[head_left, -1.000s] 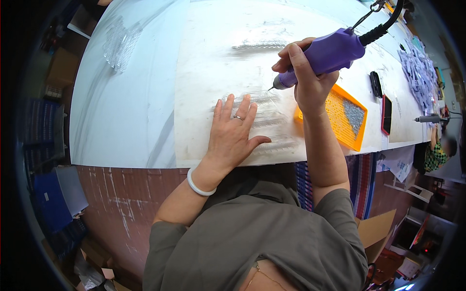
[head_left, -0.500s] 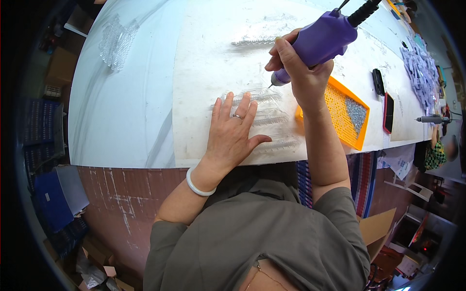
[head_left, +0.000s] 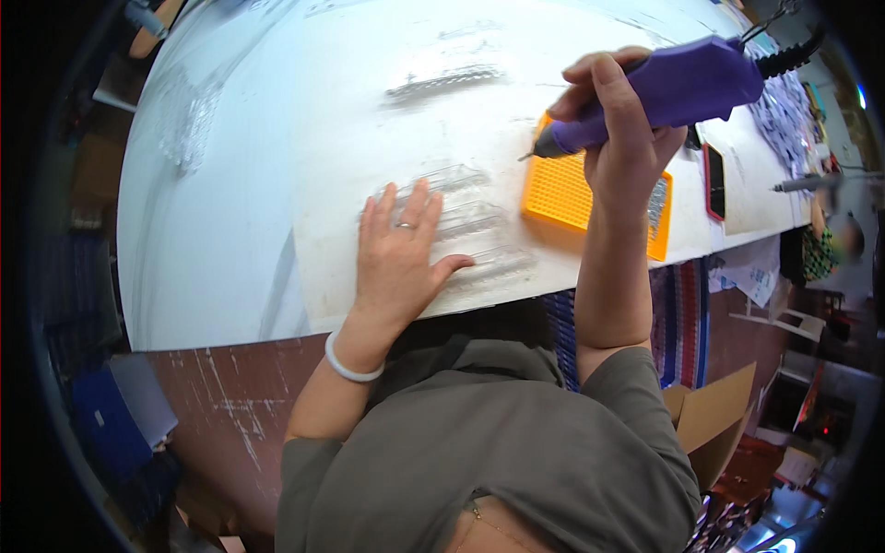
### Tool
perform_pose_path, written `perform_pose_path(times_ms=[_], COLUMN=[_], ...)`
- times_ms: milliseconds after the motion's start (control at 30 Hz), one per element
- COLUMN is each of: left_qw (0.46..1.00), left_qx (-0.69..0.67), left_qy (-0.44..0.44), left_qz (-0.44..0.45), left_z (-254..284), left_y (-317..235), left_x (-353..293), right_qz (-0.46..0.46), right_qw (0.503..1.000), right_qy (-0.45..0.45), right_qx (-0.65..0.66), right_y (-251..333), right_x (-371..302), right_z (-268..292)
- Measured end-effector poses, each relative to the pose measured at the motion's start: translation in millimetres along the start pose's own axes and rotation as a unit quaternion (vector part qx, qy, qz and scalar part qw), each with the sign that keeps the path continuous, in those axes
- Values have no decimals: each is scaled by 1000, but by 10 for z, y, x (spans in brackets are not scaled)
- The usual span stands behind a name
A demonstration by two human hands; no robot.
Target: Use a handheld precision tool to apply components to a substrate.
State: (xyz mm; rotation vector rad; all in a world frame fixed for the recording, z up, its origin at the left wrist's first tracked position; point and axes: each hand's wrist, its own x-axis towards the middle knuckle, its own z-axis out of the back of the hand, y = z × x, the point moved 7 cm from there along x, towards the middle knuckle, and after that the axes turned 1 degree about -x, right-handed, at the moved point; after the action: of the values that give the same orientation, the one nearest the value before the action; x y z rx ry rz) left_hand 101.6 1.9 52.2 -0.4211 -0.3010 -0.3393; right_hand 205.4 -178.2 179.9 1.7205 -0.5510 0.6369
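My left hand (head_left: 398, 253) lies flat with fingers spread on clear plastic strips (head_left: 472, 217) near the front edge of the table. A ring and a white bangle are on that arm. In my right hand (head_left: 629, 134) is a purple electric screwdriver (head_left: 705, 83), its cord leading off to the upper right. The bit points down-left, at the left edge of a yellow tray (head_left: 555, 195); whether it touches the tray I cannot tell. The tray has a grid of holes, and small silvery screws (head_left: 656, 205) lie at its right end, partly behind my forearm.
Another clear ridged strip (head_left: 442, 85) lies farther back. Stacked clear pieces (head_left: 195, 124) sit at the far left. Right of the tray are a red-edged phone (head_left: 713, 182), a pile of pale purple parts (head_left: 784, 115) and a grey tool (head_left: 807, 184).
The screwdriver has moved right, away from the plastic strips to the yellow tray, in my right hand. My left hand stays flat on the strips. The whole view has shifted somewhat.
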Motion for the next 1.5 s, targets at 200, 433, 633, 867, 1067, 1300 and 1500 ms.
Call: perform_pose_path(times_ms=[200,433,633,867,1067,1300,1500], left_qw=[998,996,995,993,993,994,994], left_qx=[46,72,79,98,97,89,92], left_qy=[39,57,63,63,65,66,63], left_qz=[9,4,4,-2,1,4,2], left_z=[-27,-66,-70,-98,-109,-102,-97], left_y=[-4,-32,-67,-57,-42,-50,-64], left_x=[2,2,10,-4,-16,-8,-7], right_qz=[-79,-93,-84,-83,-87,-82,-104], right_qw=[980,967,973,973,973,974,970], right_qy=[-126,-176,-166,-165,-162,-156,-165], right_qx=[-132,-159,-139,-139,-138,-144,-146], right_y=[78,102,42,40,31,34,36], right_x=[-244,-376,-412,-435,-456,-450,-460], right_z=[827,1080,1179,1199,1194,1173,1174])
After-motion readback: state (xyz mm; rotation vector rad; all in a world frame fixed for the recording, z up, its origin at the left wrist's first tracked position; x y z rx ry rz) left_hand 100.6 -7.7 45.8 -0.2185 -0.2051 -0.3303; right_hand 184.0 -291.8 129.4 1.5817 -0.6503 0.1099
